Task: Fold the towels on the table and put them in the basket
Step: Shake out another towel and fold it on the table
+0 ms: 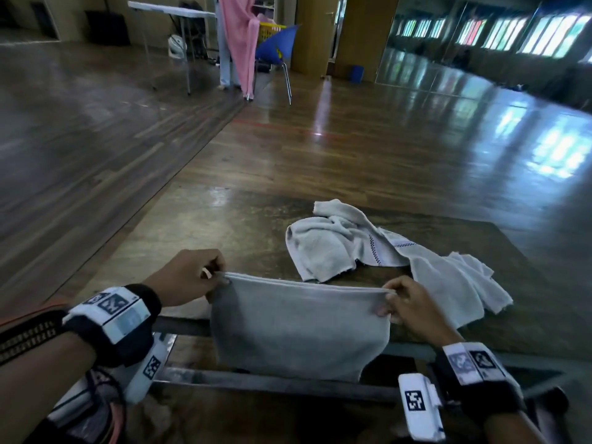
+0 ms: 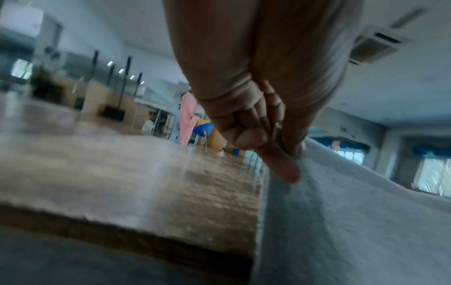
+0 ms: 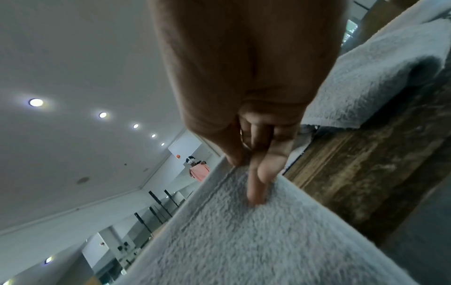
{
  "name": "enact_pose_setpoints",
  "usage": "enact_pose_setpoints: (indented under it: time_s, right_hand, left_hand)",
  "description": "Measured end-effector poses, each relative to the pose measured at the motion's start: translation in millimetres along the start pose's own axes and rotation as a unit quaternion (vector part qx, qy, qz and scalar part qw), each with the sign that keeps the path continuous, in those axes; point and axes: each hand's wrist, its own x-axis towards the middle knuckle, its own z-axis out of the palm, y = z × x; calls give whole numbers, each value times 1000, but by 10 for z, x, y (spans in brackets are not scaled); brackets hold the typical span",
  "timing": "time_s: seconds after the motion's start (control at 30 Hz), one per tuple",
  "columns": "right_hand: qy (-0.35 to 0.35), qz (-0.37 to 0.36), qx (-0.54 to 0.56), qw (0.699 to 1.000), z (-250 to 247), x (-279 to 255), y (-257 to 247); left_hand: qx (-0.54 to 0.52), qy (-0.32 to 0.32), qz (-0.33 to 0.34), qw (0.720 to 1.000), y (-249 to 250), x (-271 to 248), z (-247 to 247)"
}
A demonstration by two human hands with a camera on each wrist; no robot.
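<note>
Hands are holding a grey towel up by its top edge, stretched between them above the near edge of the table. The left hand is pinching the towel's upper left corner, its fingers curled round the hem, and the left wrist view is showing the thumb lying along the cloth with the other fingers folded behind it. The right hand is gripping the upper right corner in the same way; in the right wrist view its fingers are pressing into the pile of the towel. The cloth is hanging down in front of the table's edge, its lower part sagging over the grey metal bars of the frame below. Behind it, a crumpled white towel with a dark checked stripe is lying in a loose heap on the wooden top, just beyond the right hand and apart from the held one. Far across the shiny wooden floor, a person in pink cloth is standing beside a blue chair and a yellow basket. Both wrists are wearing black straps with white marker blocks.
</note>
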Motion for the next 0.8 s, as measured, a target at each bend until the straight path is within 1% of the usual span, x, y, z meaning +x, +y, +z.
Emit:
enact_pose_setpoints:
  time_s: [0.07, 0.13, 0.23, 0.27, 0.3, 0.37, 0.4, 0.47, 0.53, 0.57, 0.63, 0.67, 0.73, 0.77, 0.8]
  right_hand:
    - [-2, 5, 66, 998, -3, 60, -49]
    - [29, -26, 95, 995, -34, 125, -183]
    - [141, -97, 59, 983, -159, 268, -515]
    - [162, -117, 75, 977, -217, 315, -647]
    - [168, -135, 111, 970, -283, 367, -765]
    - [163, -147, 182, 958, -407, 460, -950]
    - [159, -148, 198, 956, -454, 495, -994]
    - [143, -148, 201, 958, -506, 534, -970]
    - [128, -144, 177, 965, -487, 515, -828]
    - [126, -142, 150, 970, -450, 494, -717]
    - [126, -125, 75, 981, -339, 425, -468]
    - [119, -116, 37, 985, -266, 387, -325]
    - [76, -104, -24, 991, -131, 304, -50]
    - [48, -106, -59, 992, -87, 260, 61]
    - [22, -119, -103, 987, -54, 221, 156]
  left_hand:
    - [-79, 27, -47, 995, 20, 38, -24]
    - [-147, 84, -69, 983, 81, 102, -85]
    - [-174, 205, -35, 962, 251, 290, -219]
    - [-185, 243, -24, 952, 313, 368, -274]
    - [-201, 275, -13, 940, 372, 438, -324]
    - [-226, 322, 13, 919, 467, 557, -393]
    - [-226, 337, 24, 914, 484, 593, -401]
    - [-204, 348, 36, 914, 454, 612, -364]
    - [-172, 334, 49, 926, 373, 570, -276]
    - [-145, 317, 58, 935, 321, 537, -228]
    - [-78, 255, 75, 961, 200, 462, -116]
    - [-46, 210, 75, 974, 132, 422, -55]
    - [30, 91, 58, 994, -3, 342, 65]
    - [91, 26, 46, 994, -68, 311, 117]
    - [160, -24, 38, 986, -129, 287, 164]
